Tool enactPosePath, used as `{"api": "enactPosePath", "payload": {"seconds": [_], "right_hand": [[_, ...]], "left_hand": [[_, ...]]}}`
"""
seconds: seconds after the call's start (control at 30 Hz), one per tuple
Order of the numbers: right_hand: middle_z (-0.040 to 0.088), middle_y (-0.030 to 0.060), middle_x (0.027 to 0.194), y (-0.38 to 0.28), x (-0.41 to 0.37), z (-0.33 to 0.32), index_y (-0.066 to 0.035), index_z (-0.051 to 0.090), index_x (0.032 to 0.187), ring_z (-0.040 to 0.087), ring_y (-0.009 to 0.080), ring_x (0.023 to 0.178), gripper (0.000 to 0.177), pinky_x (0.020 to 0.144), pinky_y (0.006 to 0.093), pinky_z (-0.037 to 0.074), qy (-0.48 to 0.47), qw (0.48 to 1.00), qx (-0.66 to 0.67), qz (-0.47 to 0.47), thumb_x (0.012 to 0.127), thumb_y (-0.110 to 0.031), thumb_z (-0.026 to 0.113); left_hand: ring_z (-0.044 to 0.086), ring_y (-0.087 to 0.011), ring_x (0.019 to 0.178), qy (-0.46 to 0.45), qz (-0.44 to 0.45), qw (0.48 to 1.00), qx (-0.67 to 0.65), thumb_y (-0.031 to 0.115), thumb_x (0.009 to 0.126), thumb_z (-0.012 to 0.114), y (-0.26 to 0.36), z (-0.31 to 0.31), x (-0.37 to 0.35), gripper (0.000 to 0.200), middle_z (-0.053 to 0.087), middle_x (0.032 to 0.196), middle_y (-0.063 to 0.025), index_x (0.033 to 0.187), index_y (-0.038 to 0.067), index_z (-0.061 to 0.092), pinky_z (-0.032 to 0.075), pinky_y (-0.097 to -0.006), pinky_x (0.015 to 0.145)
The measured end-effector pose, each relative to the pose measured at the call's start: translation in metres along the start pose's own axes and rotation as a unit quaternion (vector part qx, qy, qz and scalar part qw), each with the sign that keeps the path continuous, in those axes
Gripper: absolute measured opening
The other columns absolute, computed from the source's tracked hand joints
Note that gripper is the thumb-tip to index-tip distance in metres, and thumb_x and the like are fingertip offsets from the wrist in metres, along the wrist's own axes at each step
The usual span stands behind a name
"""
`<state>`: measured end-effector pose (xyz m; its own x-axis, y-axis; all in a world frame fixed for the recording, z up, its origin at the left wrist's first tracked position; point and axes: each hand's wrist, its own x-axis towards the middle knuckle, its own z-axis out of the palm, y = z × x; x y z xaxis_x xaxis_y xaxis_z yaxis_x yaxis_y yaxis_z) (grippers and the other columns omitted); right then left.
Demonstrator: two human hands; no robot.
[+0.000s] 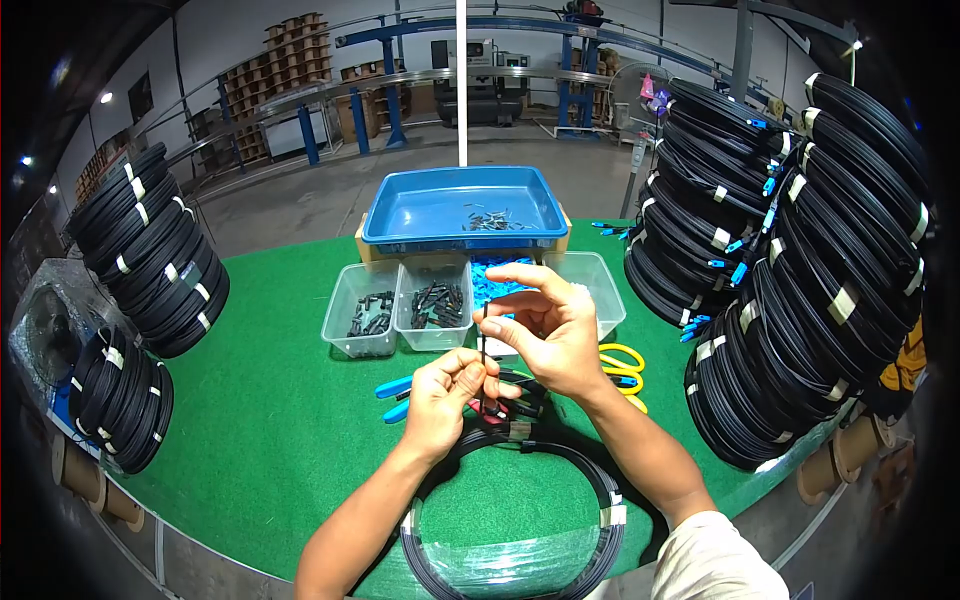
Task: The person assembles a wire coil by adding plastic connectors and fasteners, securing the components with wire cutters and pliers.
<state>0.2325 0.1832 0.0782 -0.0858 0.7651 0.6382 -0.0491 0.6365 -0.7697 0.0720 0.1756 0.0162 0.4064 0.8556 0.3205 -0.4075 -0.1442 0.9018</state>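
Observation:
A thin black cable (484, 347) stands upright between my hands above the middle of the table. My left hand (440, 400) is closed round its lower part, thumb against fingers. Higher up, my right hand (555, 340) pinches near the cable's upper end, its index finger stretched out above. Below them lies a coil of black cable (412, 540), bound with pale tape and clear film. Just behind my left hand are blue tool handles (394, 386). A yellow-handled tool (630, 355) lies by my right wrist, partly hidden.
Clear bins with small black parts (370, 312), (433, 303) and blue connectors (492, 275) stand behind my hands. A blue tray (410, 205) holds small pieces. Stacked cable coils rise at left (150, 250) and right (800, 300) on the green table (270, 400).

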Motion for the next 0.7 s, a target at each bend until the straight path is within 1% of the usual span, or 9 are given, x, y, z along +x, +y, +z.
{"api": "enactPosePath", "payload": {"seconds": [0.27, 0.33, 0.43, 0.57, 0.63, 0.7], "right_hand": [[0.07, 0.0106, 0.098, 0.0024, -0.0026, 0.0007, -0.002, 0.058, 0.12, 0.069, 0.0146, 0.095, 0.041, 0.083, 0.0276, 0.058, 0.012, 1.0, 0.014, 0.009, 0.082, 0.009, 0.071], [0.07, 0.0113, 0.099, 0.0019, -0.003, -0.0001, -0.002, 0.058, 0.121, 0.068, 0.0145, 0.096, 0.042, 0.084, 0.0279, 0.058, 0.011, 1.0, 0.008, 0.022, 0.083, 0.009, 0.07], [0.07, 0.0116, 0.1, 0.0048, -0.0032, 0.0013, -0.001, 0.058, 0.123, 0.068, 0.0141, 0.095, 0.043, 0.084, 0.0279, 0.057, 0.007, 1.0, 0.016, 0.004, 0.083, 0.008, 0.07], [0.07, 0.0121, 0.1, 0.007, -0.0044, 0.0006, -0.001, 0.058, 0.125, 0.068, 0.0137, 0.095, 0.043, 0.084, 0.028, 0.057, 0.001, 1.0, -0.006, 0.011, 0.084, 0.008, 0.069], [0.068, 0.0073, 0.106, 0.0097, -0.0046, 0.0025, -0.005, 0.062, 0.124, 0.068, 0.0103, 0.093, 0.043, 0.066, 0.0198, 0.053, 0.012, 1.0, 0.011, -0.015, 0.084, 0.007, 0.068], [0.069, 0.0074, 0.104, 0.0101, -0.0056, 0.0012, -0.005, 0.062, 0.125, 0.068, 0.0102, 0.093, 0.043, 0.067, 0.0202, 0.054, 0.011, 1.0, 0.007, -0.004, 0.084, 0.006, 0.068]], "left_hand": [[0.071, -0.0229, 0.08, 0.006, -0.002, 1.0, -0.005, 0.025, 0.102, 0.054, -0.003, 0.0004, -0.0002, 0.026, 0.06, 0.075, -0.005, 0.096, 0.0, 0.059, 0.054, -0.0303, 0.069], [0.071, -0.0227, 0.08, 0.006, -0.003, 1.0, -0.005, 0.025, 0.102, 0.054, -0.0032, 0.0003, -0.0002, 0.026, 0.06, 0.076, -0.005, 0.096, 0.0, 0.059, 0.054, -0.0301, 0.068], [0.071, -0.0227, 0.08, 0.003, -0.001, 1.0, -0.008, 0.025, 0.101, 0.055, -0.0031, 0.0003, -0.0003, 0.026, 0.06, 0.076, -0.0049, 0.096, 0.0, 0.059, 0.054, -0.0299, 0.068], [0.07, -0.0219, 0.08, 0.005, -0.001, 1.0, -0.007, 0.026, 0.101, 0.055, -0.006, -0.0009, 0.0002, 0.026, 0.061, 0.077, -0.0053, 0.096, 0.0, 0.059, 0.053, -0.0296, 0.066], [0.07, -0.0215, 0.079, 0.005, 0.002, 1.0, -0.009, 0.026, 0.101, 0.056, -0.0063, -0.001, 0.0001, 0.026, 0.061, 0.078, -0.0053, 0.096, 0.001, 0.059, 0.053, -0.0297, 0.066], [0.07, -0.0207, 0.079, 0.007, -0.003, 1.0, -0.01, 0.026, 0.1, 0.057, -0.0052, -0.0005, -0.0008, 0.025, 0.061, 0.079, -0.0054, 0.097, 0.001, 0.058, 0.052, -0.0289, 0.065]]}}
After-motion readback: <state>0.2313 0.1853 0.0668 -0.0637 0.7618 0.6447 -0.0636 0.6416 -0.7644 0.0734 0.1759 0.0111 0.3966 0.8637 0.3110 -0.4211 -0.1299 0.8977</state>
